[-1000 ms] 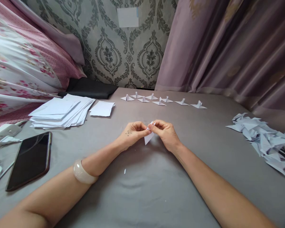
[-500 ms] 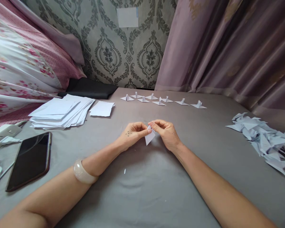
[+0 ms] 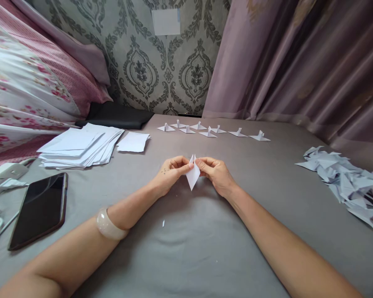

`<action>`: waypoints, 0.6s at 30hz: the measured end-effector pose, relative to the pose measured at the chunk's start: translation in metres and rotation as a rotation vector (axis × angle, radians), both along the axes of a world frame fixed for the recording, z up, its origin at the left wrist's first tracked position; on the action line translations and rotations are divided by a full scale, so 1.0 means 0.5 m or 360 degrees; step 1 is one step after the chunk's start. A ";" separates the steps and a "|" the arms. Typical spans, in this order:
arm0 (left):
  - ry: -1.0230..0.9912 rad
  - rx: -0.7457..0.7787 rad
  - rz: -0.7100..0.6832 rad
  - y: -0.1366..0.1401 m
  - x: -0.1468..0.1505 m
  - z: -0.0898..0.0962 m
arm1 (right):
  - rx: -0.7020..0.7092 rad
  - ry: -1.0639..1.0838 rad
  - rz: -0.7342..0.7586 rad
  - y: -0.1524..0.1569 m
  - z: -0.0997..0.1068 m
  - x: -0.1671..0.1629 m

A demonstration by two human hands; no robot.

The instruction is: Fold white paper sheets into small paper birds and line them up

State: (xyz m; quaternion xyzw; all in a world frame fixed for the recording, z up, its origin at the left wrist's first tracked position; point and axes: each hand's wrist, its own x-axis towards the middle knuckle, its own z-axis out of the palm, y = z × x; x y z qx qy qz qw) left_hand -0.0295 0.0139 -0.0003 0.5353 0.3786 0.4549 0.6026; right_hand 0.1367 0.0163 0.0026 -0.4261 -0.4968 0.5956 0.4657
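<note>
Between my two hands is a small piece of folded white paper (image 3: 192, 177), kite-shaped, with its long point toward me and two narrow tips standing up at the far end. My left hand (image 3: 174, 171) pinches its left edge between thumb and fingers. On the other side, my right hand (image 3: 215, 174) grips the right edge the same way, thumb on top. The fingers partly cover the paper's upper folds. Beyond the hands, several folded paper cranes (image 3: 209, 132) with spread wings stand in loose rows on the grey cloth (image 3: 186, 248).
At left lie a stack of white paper sheets (image 3: 81, 145), a smaller stack of squares (image 3: 133, 142), a phone (image 3: 39, 211) and a power strip (image 3: 4, 178). A heap of folded white papers (image 3: 345, 178) sits at right. A paper scrap (image 3: 163, 223) lies near my left forearm.
The folded paper has turned to face me more, and its two upper tips now show between my hands. My fingertips have moved slightly apart along its edges.
</note>
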 end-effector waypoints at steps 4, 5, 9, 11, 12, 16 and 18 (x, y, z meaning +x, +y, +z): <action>0.0039 -0.0091 0.0009 -0.004 0.004 0.004 | 0.0079 -0.0089 -0.0120 0.001 -0.001 -0.003; 0.0053 -0.0108 0.0019 -0.004 0.006 0.005 | 0.0089 -0.0111 -0.0124 0.001 0.000 -0.002; 0.0078 -0.0108 0.0122 -0.001 0.009 0.003 | -0.0032 -0.0129 0.0003 -0.003 0.001 0.002; 0.0093 -0.0091 0.0170 0.003 0.008 0.000 | -0.0084 -0.0117 0.0043 -0.005 -0.001 0.002; 0.0105 -0.0090 0.0183 0.004 0.006 -0.001 | -0.0093 -0.0113 0.0037 -0.005 -0.002 0.002; 0.0211 -0.0150 0.0112 0.011 -0.003 -0.006 | -0.0127 -0.0134 -0.0026 -0.003 -0.002 0.002; 0.0291 -0.0215 0.0035 0.017 -0.009 -0.009 | -0.0190 -0.0190 -0.0004 -0.001 0.000 0.004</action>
